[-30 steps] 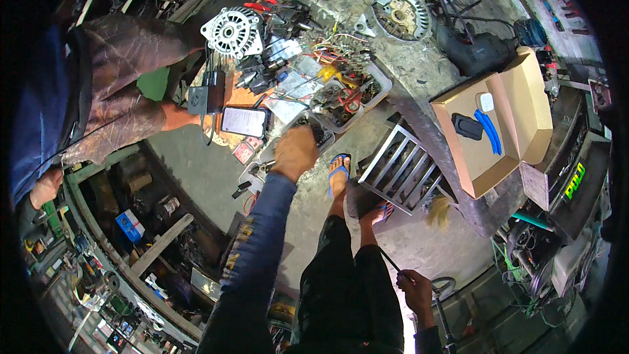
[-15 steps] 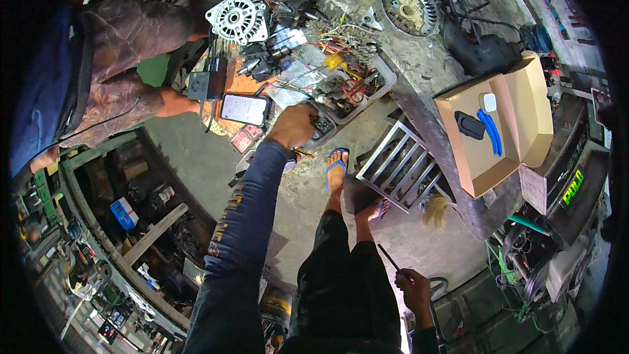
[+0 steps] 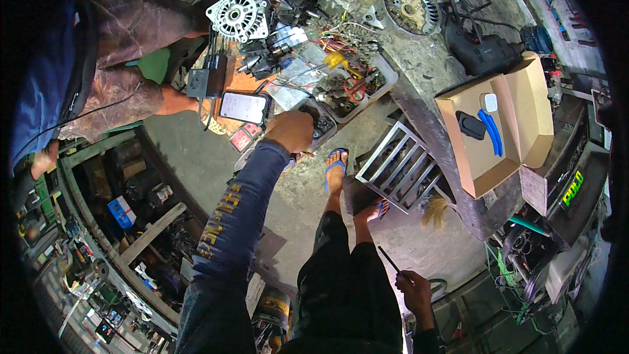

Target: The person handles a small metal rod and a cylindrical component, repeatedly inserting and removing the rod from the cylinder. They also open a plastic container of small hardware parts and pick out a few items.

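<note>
My left hand (image 3: 291, 132) reaches over the near edge of a plastic bin (image 3: 341, 118) of small metal parts. Its back faces me and hides the fingers, so their grip does not show. Close beside it lie a phone (image 3: 244, 107) with a lit screen and a red-and-white gauge-like item (image 3: 245, 137). Low on the right, my right hand (image 3: 414, 292) is closed around a thin black rod (image 3: 388, 259), which points up and to the left. Red-handled scissors (image 3: 354, 90) rest among the parts in the bin.
A round finned alternator housing (image 3: 238, 17) stands on the cluttered bench, with another housing (image 3: 411, 9) farther right. An open cardboard box (image 3: 488, 167) holds a blue curved piece (image 3: 490, 132). A metal grille (image 3: 400, 167) leans below the bench. Another person's legs (image 3: 124, 95) are at the left.
My left hand has shifted slightly left and down over the bin, and its forearm has swung a little left. My right hand holds the rod in nearly the same place.
</note>
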Tool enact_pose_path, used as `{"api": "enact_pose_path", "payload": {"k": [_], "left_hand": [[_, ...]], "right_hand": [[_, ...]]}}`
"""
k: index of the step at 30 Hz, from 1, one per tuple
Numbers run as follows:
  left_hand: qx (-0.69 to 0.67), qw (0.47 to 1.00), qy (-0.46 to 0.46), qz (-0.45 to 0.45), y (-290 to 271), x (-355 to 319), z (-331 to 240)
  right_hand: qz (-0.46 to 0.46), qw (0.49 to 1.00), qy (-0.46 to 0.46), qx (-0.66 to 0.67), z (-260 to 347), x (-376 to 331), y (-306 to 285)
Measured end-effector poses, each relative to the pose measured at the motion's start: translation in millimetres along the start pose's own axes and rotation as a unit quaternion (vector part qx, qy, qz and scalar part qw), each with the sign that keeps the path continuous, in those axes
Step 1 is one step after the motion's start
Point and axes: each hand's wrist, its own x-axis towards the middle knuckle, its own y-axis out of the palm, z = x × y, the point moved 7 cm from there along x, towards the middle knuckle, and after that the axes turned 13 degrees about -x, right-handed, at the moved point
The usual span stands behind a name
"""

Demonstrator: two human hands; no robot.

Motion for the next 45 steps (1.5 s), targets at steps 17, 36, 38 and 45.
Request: {"api": "enact_pose_path", "payload": {"k": [17,36,38,45], "left_hand": [[-0.119,0.992,0.022,-0.042,-20,-16,6],[-0.320,0.898,-0.080,-0.290,-53,-87,40],[-0.316,0.897,-0.106,-0.290,-53,-94,38],[-0.291,0.920,-0.051,-0.258,-40,-83,21]], "right_hand": [[-0.001,1.000,0.020,-0.002,-16,-4,0],[0.007,1.000,0.011,-0.015,-7,1,-5],[0.004,1.000,0.019,-0.010,-6,0,-4],[0.005,0.999,0.025,-0.025,-19,1,-7]]}}
